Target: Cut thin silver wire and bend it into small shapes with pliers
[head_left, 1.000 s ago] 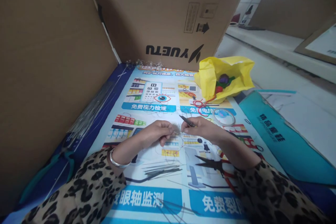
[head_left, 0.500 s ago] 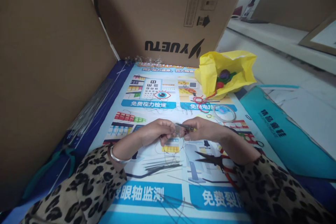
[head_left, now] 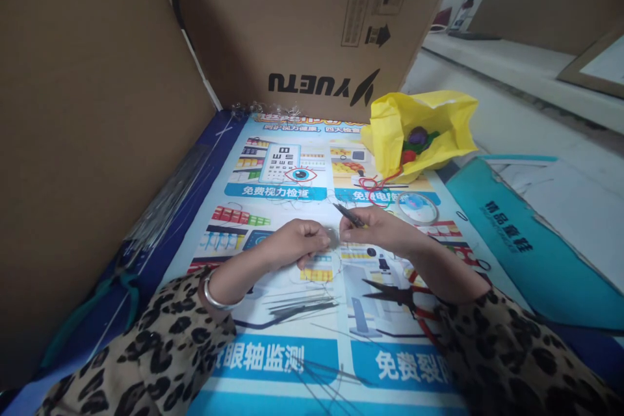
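My left hand [head_left: 298,244] pinches a small wire piece [head_left: 333,238] over the printed sheet [head_left: 214,312]. Its shape is too fine to make out. In my right hand [head_left: 377,229] are small dark pointed pliers [head_left: 347,213], their tip pointing up and left; the grip is hidden by the fingers. The right fingertips are close to the wire piece, but I cannot tell whether they touch it. Below the hands lie several cut wires [head_left: 302,307]. Scissors with red handles [head_left: 394,294] lie near my right forearm, blades to the left.
Cardboard walls [head_left: 302,26] rise behind and at left. A yellow bag [head_left: 439,143] with coloured thread stands back right, near a roll of clear tape [head_left: 436,211]. Long wires [head_left: 166,195] and teal-handled pliers [head_left: 129,279] lie left. A teal box [head_left: 517,240] sits right.
The pliers' tip has swung up and away from the wire piece, as my right hand turned and rose slightly. My left hand stays nearly in place, still pinching.
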